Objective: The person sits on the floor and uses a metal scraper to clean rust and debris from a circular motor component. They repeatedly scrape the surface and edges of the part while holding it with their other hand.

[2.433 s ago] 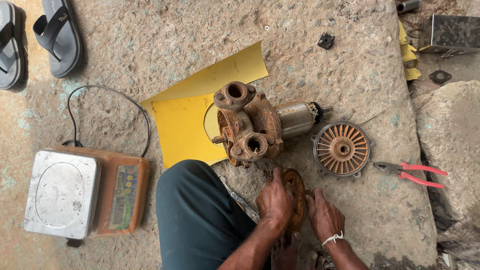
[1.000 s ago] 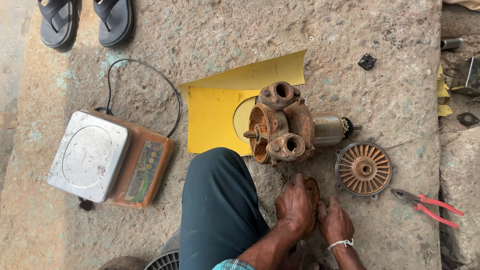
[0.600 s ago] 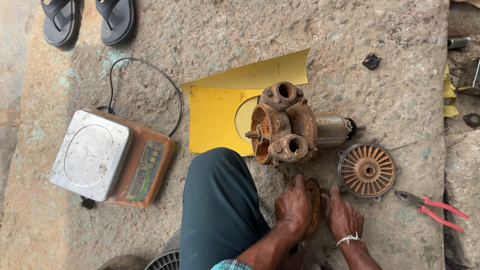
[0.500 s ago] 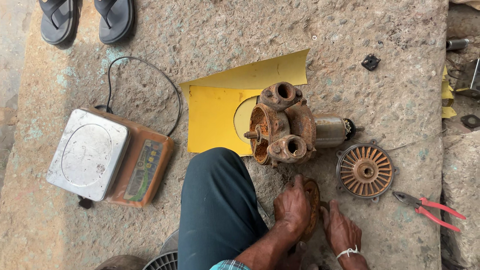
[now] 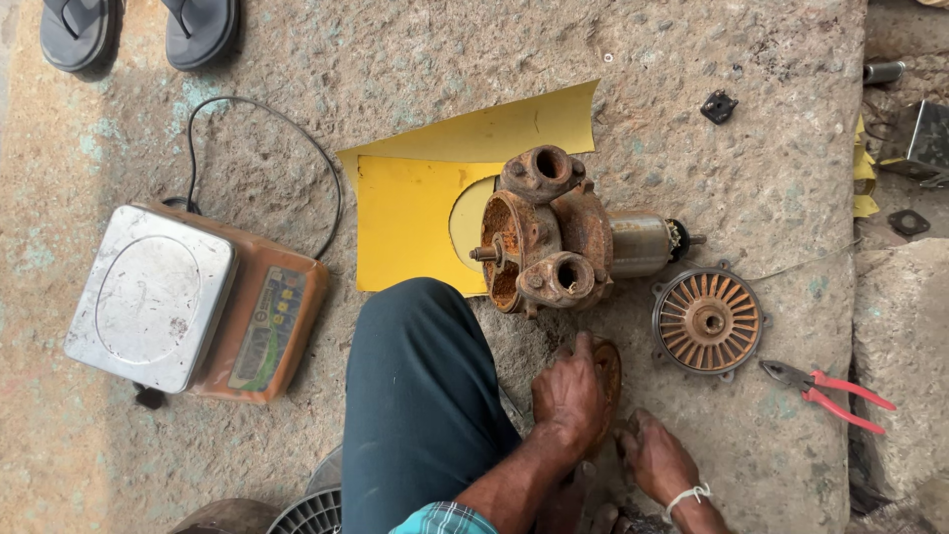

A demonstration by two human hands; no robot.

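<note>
Two hands worked low in the frame, just right of centre, over a rusty disc [image 5: 605,381] that lay on the concrete floor [image 5: 692,59]. The left hand [image 5: 570,400] was pressed down over the disc with fingers curled on its rim, covering most of it, so only its right edge showed. Half a second before, the right hand [image 5: 657,460] had sat close against the disc; now it had slid down and to the right, fingers spread flat on the floor and holding nothing, with a white band at the wrist. That left the disc pinned by one hand alone.

Directly above, nearly touching the left fingers, stood the rusty pump body [image 5: 554,242] with its motor end pointing right, resting partly on a yellow sheet [image 5: 410,222]. A round finned cover [image 5: 708,320] lay right of the disc, and red-handled pliers [image 5: 835,396] further right, near a stone block's edge. The person's dark trouser leg [image 5: 420,396] closed off the left side. Open floor lay only in the narrow strip between disc, cover and pliers. A weighing scale [image 5: 188,302] sat well apart at mid-left, sandals [image 5: 138,30] at upper left.
</note>
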